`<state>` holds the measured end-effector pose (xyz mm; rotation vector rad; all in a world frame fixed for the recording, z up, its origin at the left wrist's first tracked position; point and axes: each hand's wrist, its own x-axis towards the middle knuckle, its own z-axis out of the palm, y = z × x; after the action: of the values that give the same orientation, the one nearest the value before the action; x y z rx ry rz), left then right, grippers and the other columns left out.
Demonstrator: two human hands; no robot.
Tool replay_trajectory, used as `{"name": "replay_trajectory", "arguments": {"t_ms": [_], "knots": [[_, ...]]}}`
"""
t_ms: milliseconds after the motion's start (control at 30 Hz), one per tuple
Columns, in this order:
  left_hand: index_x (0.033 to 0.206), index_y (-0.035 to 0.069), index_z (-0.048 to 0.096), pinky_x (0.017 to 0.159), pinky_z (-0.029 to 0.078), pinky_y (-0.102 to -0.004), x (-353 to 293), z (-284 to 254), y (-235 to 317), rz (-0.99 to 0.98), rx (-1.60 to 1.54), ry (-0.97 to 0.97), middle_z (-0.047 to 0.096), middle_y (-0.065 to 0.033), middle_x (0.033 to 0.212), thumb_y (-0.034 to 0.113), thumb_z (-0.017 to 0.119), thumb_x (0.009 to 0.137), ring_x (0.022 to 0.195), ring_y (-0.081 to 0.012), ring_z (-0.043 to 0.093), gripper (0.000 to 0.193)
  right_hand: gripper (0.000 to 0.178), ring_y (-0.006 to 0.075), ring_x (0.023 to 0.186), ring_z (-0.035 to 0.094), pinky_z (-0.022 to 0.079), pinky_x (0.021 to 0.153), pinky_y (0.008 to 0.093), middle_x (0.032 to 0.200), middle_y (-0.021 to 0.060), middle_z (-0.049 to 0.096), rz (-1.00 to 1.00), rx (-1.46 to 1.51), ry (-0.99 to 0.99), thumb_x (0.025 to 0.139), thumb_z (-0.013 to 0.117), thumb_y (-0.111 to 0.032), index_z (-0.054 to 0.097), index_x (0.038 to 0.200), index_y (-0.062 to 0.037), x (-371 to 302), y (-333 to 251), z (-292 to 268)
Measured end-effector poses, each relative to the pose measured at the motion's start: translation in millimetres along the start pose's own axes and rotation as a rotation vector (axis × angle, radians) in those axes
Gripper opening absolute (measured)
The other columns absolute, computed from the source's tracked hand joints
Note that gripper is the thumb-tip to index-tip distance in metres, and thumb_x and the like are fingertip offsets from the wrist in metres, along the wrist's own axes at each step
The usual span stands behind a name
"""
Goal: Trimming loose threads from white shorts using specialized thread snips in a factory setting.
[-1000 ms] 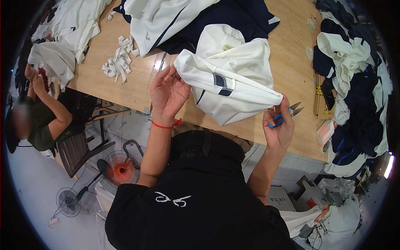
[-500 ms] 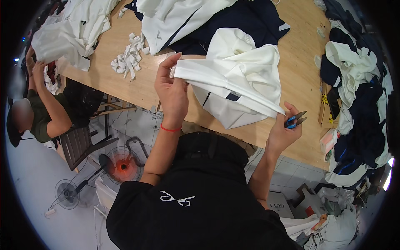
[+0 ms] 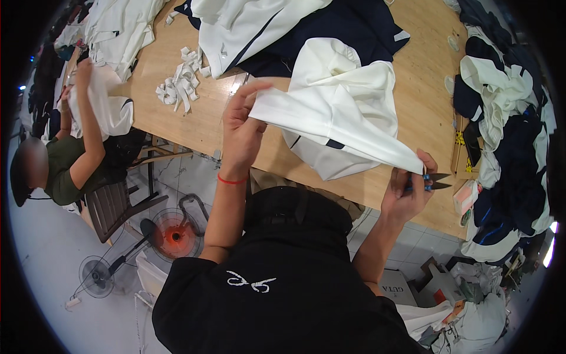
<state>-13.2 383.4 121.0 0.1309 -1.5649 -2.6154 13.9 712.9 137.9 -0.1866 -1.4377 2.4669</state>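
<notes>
A white garment (image 3: 348,121) with a dark patch at its edge is stretched between my hands over the near edge of the wooden table (image 3: 413,200). My left hand (image 3: 242,130), with a red band at its wrist, pinches one end of the garment's edge. At the other end, my right hand (image 3: 408,192) grips the edge with its fingertips. Small thread snips (image 3: 435,182) with blue handles also sit in that right hand, their dark blades apart and pointing right. The rest of the garment lies bunched on the table.
White fabric scraps (image 3: 181,82) lie left of a dark navy garment (image 3: 336,29) and white clothing. More garments (image 3: 507,153) are heaped along the right side. A co-worker (image 3: 71,165) sits at the left handling white cloth. A fan (image 3: 174,235) stands below the table's left edge.
My right hand has moved right and slightly down, pulling the garment's edge tauter and turning it. The snips moved with it. The co-worker's cloth has shifted down.
</notes>
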Motion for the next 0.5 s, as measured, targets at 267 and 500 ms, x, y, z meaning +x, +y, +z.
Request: {"name": "replay_trajectory", "arguments": {"t_ms": [267, 500], "knots": [[0.124, -0.004, 0.075, 0.088, 0.058, -0.0266, 0, 6, 15, -0.026, 0.521, -0.104, 0.078, -0.0079, 0.105, -0.002, 0.076, 0.095, 0.095, -0.0117, 0.072, 0.028, 0.017, 0.0029, 0.046, 0.031, 0.024, 0.044, 0.0228, 0.082, 0.0084, 0.073, 0.107, -0.098, 0.164, 0.109, 0.066, -0.019, 0.066, 0.102, -0.0038, 10, -4, 6], [0.084, 0.000, 0.074, 0.054, 0.047, -0.0252, 6, 18, 17, -0.265, 0.378, 0.195, 0.066, -0.0034, 0.064, 0.036, 0.059, 0.113, 0.055, -0.0088, 0.058, 0.048, 0.029, 0.0044, 0.047, 0.040, 0.026, 0.043, 0.0226, 0.058, -0.0021, 0.052, 0.197, -0.224, 0.301, 0.107, 0.071, -0.021, 0.060, 0.082, -0.0124, 9, -2, 13]]}}
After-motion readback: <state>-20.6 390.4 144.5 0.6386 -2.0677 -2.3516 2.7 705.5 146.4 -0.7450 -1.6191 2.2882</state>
